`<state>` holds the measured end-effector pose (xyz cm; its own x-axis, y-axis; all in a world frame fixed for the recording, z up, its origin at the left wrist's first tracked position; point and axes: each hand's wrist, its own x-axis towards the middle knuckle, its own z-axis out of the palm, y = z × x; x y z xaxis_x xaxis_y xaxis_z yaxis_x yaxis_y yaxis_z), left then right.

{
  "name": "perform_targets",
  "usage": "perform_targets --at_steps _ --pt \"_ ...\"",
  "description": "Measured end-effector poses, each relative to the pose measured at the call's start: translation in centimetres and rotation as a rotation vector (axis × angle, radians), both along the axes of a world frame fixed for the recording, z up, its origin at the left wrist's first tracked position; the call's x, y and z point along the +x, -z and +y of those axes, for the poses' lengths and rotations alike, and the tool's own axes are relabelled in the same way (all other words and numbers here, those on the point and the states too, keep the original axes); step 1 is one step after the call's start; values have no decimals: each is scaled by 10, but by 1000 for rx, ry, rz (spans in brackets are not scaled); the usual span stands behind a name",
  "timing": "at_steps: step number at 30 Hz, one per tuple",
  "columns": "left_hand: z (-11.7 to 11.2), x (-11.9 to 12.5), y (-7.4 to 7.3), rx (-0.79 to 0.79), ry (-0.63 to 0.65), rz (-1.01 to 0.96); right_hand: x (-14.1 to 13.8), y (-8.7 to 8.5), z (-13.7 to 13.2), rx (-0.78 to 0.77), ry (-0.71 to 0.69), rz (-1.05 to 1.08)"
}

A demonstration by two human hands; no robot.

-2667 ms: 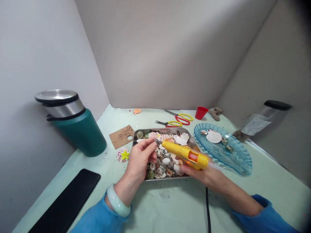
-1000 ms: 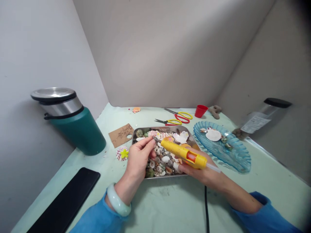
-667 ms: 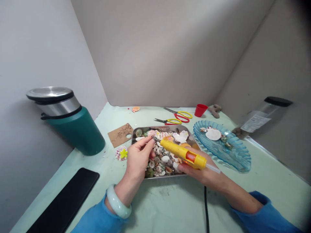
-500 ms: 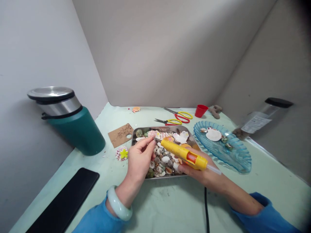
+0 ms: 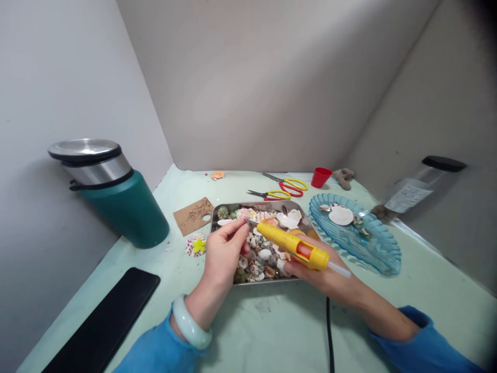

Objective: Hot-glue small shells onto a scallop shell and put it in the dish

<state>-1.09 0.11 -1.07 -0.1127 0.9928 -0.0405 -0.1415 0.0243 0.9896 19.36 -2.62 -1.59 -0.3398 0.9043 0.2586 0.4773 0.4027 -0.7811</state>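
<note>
My right hand [image 5: 316,261] is wrapped round a yellow hot glue gun [image 5: 289,242], with a clear glue stick [image 5: 339,269] poking out of its rear end. The gun's nozzle points left, close to the fingertips of my left hand [image 5: 227,248]. Those fingers pinch something small, mostly hidden and too small to name. Both hands are above a metal tray [image 5: 267,281] full of assorted seashells [image 5: 264,254]. Beside my left hand lies a shell with a yellow starfish shape [image 5: 199,244] on it.
A green bottle [image 5: 128,212] and a black phone-like slab [image 5: 104,321] are at left. Cardboard [image 5: 193,215] lies behind. Two scissors [image 5: 277,195], a red cup [image 5: 321,177], a blue shell-shaped dish [image 5: 382,254] and a clear jar [image 5: 421,181] stand farther right. A black cord [image 5: 330,331] runs down in front.
Almost nothing differs. The view has shifted very slightly; both hands and the glue gun keep the same pose over the tray.
</note>
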Motion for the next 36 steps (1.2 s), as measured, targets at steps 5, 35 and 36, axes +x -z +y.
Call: perform_targets --at_steps 5,35,36 --pt "1 -1 0 -29 34 -122 0 -4 -1 -3 -30 10" --pt "2 -4 -8 -117 168 -326 1 -3 -1 -1 -32 -13" --pt "2 -4 -7 -111 177 -321 1 -3 -1 -6 -35 -10"
